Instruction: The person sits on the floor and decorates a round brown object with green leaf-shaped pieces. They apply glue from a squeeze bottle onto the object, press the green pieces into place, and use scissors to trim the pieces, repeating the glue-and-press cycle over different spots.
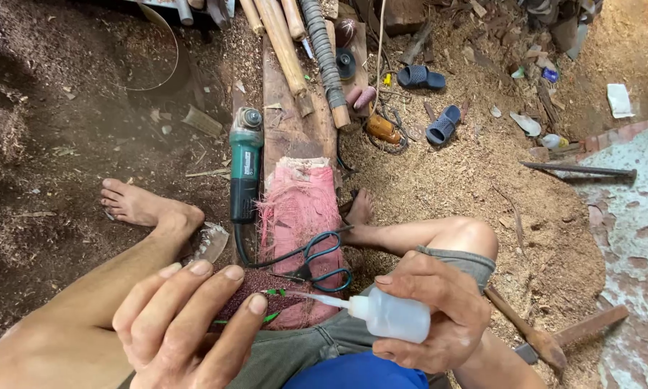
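Sawdust covers the floor around a long wooden plank that runs away from the seated person, and this plank serves as the landmark for everything else. At its near end, the right hand is clenched around a small translucent squeeze bottle, whose thin white nozzle points left toward the left hand. The left hand's grip pinches a small piece with green bits between thumb and fingertips, just at the nozzle's tip; what exactly this piece is cannot be told. Beneath both hands, a dark reddish sheet lies over the plank's near end.

A pink frayed cloth is draped across the plank just beyond the hands, and scissors with blue-green handles rest on the cloth's near edge. A green angle grinder lies along the plank's left edge, its black cord curling toward the scissors. On the plank's far end lie several bamboo sticks and a grey ribbed rod.

Right of the plank, two blue sandals sit apart in the sawdust. The person's bare left foot rests on dark ground left of the plank, and the right foot touches its right edge.
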